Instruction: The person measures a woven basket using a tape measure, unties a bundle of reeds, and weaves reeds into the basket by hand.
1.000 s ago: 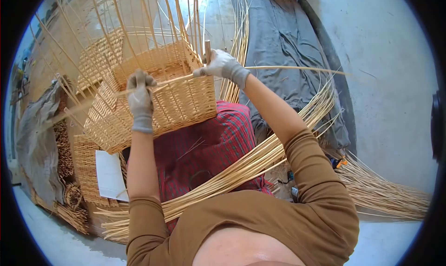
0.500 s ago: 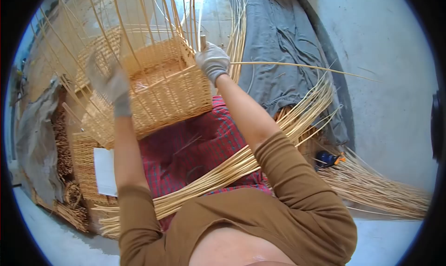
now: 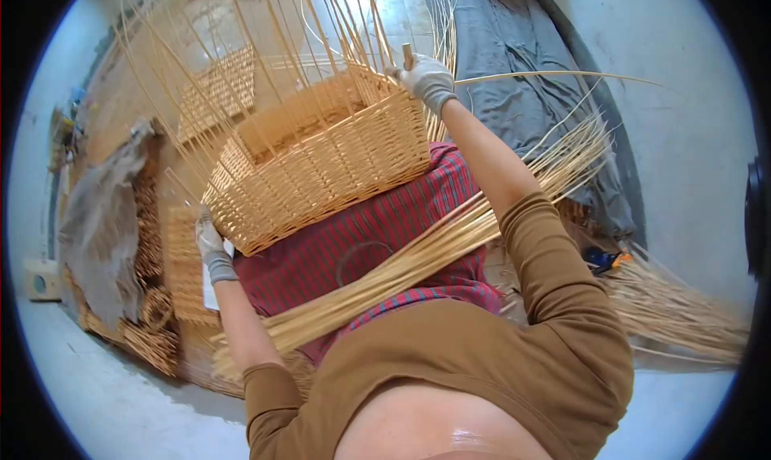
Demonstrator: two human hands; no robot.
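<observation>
A woven wicker basket with tall upright stakes rests tilted over a red plaid cloth on the lap. At its lower left corner, my left hand in a pale glove grips the basket's side, fingers partly hidden. My right hand, also gloved, is closed at the top right corner around a short wooden handle, whose lower part is hidden. One long cane stretches out to the right from beside this hand.
A bundle of canes crosses the lap. Another bundle lies at the right. Grey cloth covers the area beyond my right hand. A woven panel lies behind the basket, and grey sheeting is at the left.
My left hand has moved from the basket's front rim down to its lower left corner. The basket and my right hand have shifted right in view.
</observation>
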